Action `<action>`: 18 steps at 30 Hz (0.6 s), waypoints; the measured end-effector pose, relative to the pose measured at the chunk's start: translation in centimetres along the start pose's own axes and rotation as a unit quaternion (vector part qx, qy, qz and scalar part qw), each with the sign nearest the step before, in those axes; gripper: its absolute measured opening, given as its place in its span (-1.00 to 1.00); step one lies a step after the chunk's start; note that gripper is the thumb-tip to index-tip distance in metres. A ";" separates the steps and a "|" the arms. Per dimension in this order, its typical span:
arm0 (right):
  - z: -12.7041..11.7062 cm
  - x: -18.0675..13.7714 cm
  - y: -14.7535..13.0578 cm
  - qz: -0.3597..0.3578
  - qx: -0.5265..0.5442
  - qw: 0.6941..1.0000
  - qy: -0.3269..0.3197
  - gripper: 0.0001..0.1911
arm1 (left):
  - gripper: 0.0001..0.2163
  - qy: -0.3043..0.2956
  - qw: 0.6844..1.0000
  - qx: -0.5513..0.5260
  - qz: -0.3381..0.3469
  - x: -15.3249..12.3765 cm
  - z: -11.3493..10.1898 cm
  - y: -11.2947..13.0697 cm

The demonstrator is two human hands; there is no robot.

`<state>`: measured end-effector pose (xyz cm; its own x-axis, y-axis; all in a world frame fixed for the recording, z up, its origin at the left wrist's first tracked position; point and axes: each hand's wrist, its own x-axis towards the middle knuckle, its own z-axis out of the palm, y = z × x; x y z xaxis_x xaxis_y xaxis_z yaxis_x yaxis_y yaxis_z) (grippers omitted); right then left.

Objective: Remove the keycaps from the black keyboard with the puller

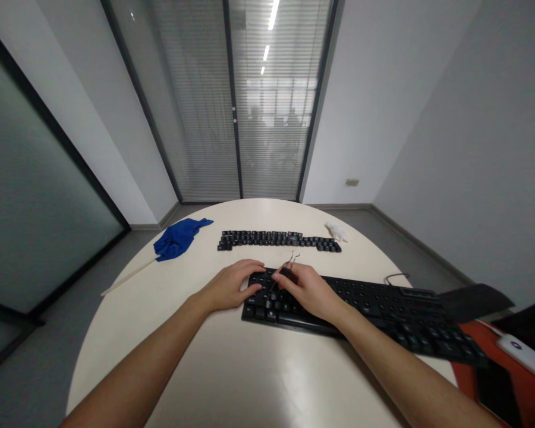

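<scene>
A black keyboard (361, 297) lies across the right side of the table, its upper rows stripped of keycaps while keys remain along the bottom and at the right end. My left hand (232, 285) grips the keyboard's left end, thumb and fingers over its corner. Above the left part of the keyboard, my right hand (310, 288) is closed around a wire keycap puller (293, 258), whose thin bent wires stick out past the fingers. Its grip is mostly hidden in the hand. Beyond the keyboard, removed black keycaps (267, 239) stand in rows.
A blue cloth (181, 239) lies at the left with a pale stick (129, 278) beside it. White crumpled material (336, 232) sits at the back right. To the right are an orange-red surface (468, 351), a dark phone-like object (499, 392) and a white power strip (526, 356).
</scene>
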<state>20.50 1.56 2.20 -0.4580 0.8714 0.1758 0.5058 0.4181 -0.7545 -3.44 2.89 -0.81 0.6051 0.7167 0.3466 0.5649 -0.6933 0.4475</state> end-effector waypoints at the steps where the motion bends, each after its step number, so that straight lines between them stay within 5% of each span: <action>1: 0.0 0.0 -0.1 -0.001 -0.008 1.000 -0.006 -0.68 | -0.68 0.000 1.000 -0.009 -0.004 0.0 0.1 0.0; 13: -0.1 -0.4 -0.7 -0.100 -0.096 0.989 -0.057 -0.81 | -0.62 -0.042 0.998 -0.052 0.023 0.0 0.5 1.0; 18: -0.8 -0.3 -0.4 -0.071 -0.048 0.994 -0.063 -0.76 | -0.60 -0.041 0.997 -0.056 0.024 0.0 0.4 1.2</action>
<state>21.07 1.35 2.97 -0.6147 0.7651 0.1917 0.4939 0.5629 -0.6628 -2.58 2.06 -0.59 0.6768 0.6707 0.3035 0.4699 -0.7109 0.5233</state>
